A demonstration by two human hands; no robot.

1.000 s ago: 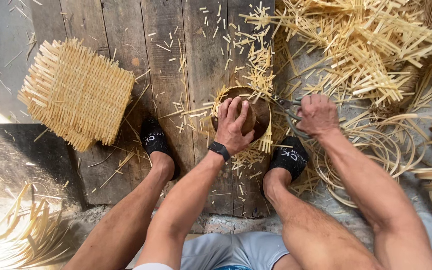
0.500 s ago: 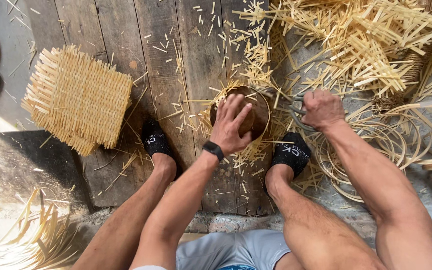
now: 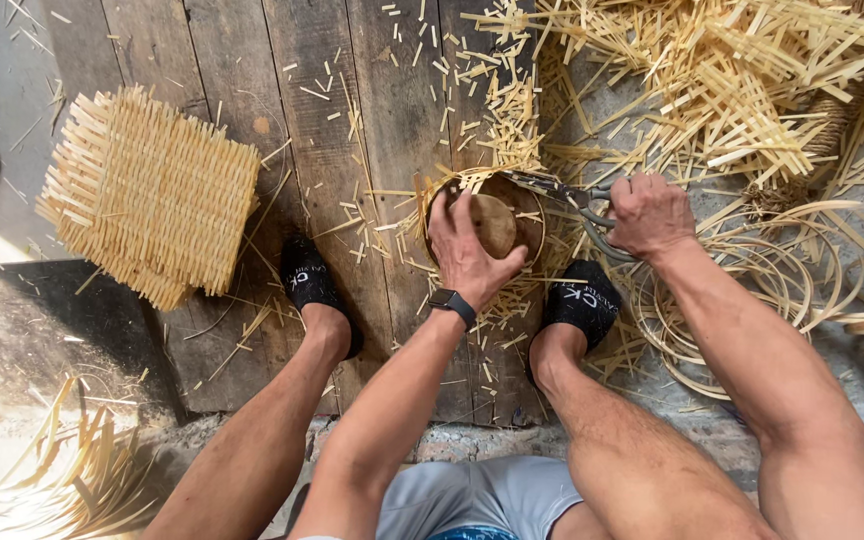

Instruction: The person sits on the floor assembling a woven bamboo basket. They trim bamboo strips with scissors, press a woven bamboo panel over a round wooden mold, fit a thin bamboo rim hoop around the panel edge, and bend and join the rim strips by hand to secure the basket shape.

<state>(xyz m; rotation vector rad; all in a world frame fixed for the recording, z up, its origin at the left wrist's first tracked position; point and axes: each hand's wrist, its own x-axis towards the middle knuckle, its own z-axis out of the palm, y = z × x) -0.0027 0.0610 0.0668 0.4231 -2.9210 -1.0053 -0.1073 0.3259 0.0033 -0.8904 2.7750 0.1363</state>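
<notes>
In the head view, the person is sitting over a plank floor [image 3: 202, 60] with both feet planted on it, and the small round basket [image 3: 497, 215] is lying between the feet, directly ahead of the body. The left hand [image 3: 467, 250] is pressing down on the basket's top with fingers spread wide, covering much of its near side. The right hand [image 3: 650, 213] is closed around the handles of the shears [image 3: 562, 192], just beside the basket to the right. The shears' long axis is running roughly sideways, blades pointing left at the basket's far right rim, where loose strip ends are projecting. A flat woven mat [image 3: 152, 195] is lying well apart to the left, and cut bamboo strips [image 3: 732, 80] are piling beyond the right hand.
</notes>
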